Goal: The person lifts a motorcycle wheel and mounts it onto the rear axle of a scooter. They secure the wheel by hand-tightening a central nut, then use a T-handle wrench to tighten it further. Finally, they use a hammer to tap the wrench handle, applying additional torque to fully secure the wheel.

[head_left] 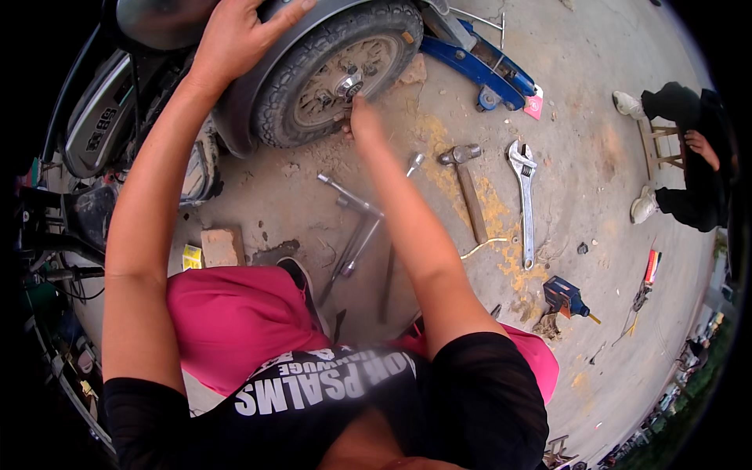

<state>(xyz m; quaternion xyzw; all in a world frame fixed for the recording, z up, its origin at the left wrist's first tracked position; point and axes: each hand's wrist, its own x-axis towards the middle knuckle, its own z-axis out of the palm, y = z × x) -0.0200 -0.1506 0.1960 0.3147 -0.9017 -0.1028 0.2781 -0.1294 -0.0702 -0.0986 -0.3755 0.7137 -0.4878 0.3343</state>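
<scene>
We see a person crouching at a dusty wheel (317, 92), which sits under the dark fender (233, 117) of a motorbike (98, 129). The left hand (249, 37) lies spread on the fender, thumb apart, fingertips cut off by the frame. The right hand (360, 124), blurred, is drawn in narrow just beside the chrome hub (348, 84); we can't make out whether it pinches anything. By our reading the work is partway: tools are laid out, yet wheel and hub remain mounted, so any removal is left to do. Beyond stands a blue jack (478, 69); we can't see whether it bears weight. A socket wrench (362, 205), hammer (472, 196) and adjustable wrench (526, 207) litter the concrete. The fender overhangs the tire, crowding access, and a brick (223, 247) lies near the knee.
</scene>
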